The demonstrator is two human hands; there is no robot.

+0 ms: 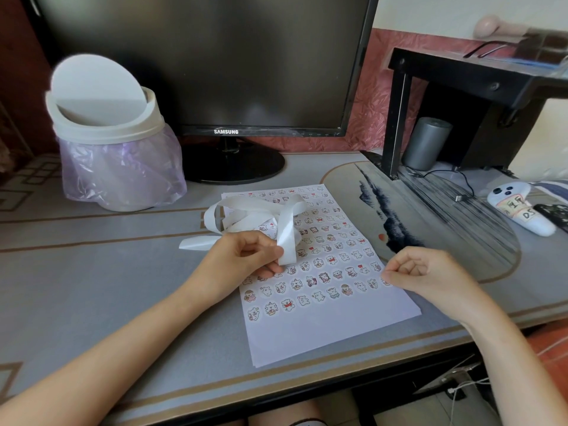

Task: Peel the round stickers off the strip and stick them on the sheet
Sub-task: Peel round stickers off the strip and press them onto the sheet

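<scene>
While the strip (pixel 286 242) sits pinched in our left hand (pixel 242 256), over the sheet (pixel 322 330) | right hand (pixel 415 269) curled, tips at sheet's edge; holding a sticker, we cannot tell | we should press flat, rubbing outward, rows aligned.

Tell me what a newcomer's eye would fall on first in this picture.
First, the white sheet in the middle of the desk, covered with rows of small cartoon stickers. Next, the strip, a loose white tangle over the sheet's far end, pinched by the left hand; the right hand rests, fingers curled, at the sheet's right edge. Behind stand a dark monitor and a white bin.
</scene>
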